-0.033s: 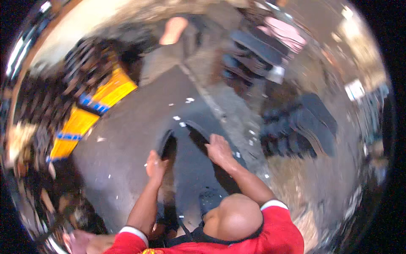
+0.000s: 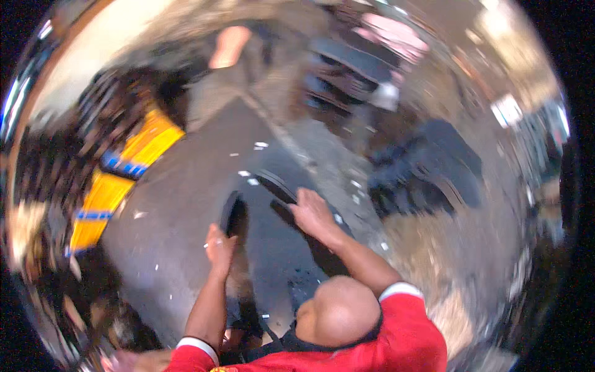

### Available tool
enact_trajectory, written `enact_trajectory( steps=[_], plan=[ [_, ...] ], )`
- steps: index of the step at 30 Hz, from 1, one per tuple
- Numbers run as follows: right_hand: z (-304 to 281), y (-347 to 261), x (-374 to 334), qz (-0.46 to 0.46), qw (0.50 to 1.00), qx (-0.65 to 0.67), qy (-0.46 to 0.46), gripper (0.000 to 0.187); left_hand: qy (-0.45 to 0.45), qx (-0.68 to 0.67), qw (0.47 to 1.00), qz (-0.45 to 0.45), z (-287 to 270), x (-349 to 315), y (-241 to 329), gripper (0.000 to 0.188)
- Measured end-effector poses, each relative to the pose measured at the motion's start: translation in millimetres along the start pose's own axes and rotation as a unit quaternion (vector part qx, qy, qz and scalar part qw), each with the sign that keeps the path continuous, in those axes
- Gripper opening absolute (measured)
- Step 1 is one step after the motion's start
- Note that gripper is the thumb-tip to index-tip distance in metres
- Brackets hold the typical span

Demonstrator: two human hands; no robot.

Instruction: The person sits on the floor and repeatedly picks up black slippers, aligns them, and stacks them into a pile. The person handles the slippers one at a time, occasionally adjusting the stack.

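Note:
My left hand [image 2: 219, 249] closes around the near end of a narrow, dark curved piece [image 2: 233, 214] standing on edge over the grey tabletop [image 2: 167, 229]. Farther right, the fingers of my right hand [image 2: 313, 214] are wrapped on a second dark curved piece [image 2: 277, 186] with a pale line along its rim. The two pieces lean toward each other at their far ends, with a gap between them. Blur hides what kind of piece they are. Small white scraps [image 2: 261, 146] lie just beyond their far ends.
Yellow-and-blue boxes [image 2: 152, 139] stand at the table's left, before blurred stacks of dark items [image 2: 49, 161]. To the right are stacked dark curved pieces [image 2: 449, 164]. More dark stacks [image 2: 359, 59] and a pink stack [image 2: 393, 37] lie at the back, with an orange-pink sole-shaped piece [image 2: 230, 46].
The whole scene has shifted left in the view. Both hands keep their grip on the dark pieces and sit slightly farther right over the table.

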State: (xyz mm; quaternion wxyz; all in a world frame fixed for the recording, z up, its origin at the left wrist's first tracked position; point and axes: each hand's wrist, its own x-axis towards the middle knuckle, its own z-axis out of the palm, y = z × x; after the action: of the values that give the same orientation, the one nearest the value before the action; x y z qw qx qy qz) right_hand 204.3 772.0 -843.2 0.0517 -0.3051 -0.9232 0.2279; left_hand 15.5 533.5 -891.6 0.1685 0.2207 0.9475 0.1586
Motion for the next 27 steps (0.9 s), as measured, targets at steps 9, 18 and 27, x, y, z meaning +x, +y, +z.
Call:
enact_trajectory(
  steps=[9, 18, 27],
  plan=[
    [-306, 68, -95, 0.252, 0.862, 0.265, 0.351, 0.056, 0.013, 0.015, 0.999, 0.037, -5, 9, -18, 0.084],
    [-352, 141, -116, 0.42, 0.784, 0.366, 0.274, 0.07, 0.058, 0.055, 0.995, 0.057, 0, 19, -32, 0.09],
    [-318, 58, -87, 0.204, 0.862, -0.055, 0.461, 0.037, -0.014, -0.144, 0.966, 0.214, -101, 25, 97, 0.05]
  ],
)
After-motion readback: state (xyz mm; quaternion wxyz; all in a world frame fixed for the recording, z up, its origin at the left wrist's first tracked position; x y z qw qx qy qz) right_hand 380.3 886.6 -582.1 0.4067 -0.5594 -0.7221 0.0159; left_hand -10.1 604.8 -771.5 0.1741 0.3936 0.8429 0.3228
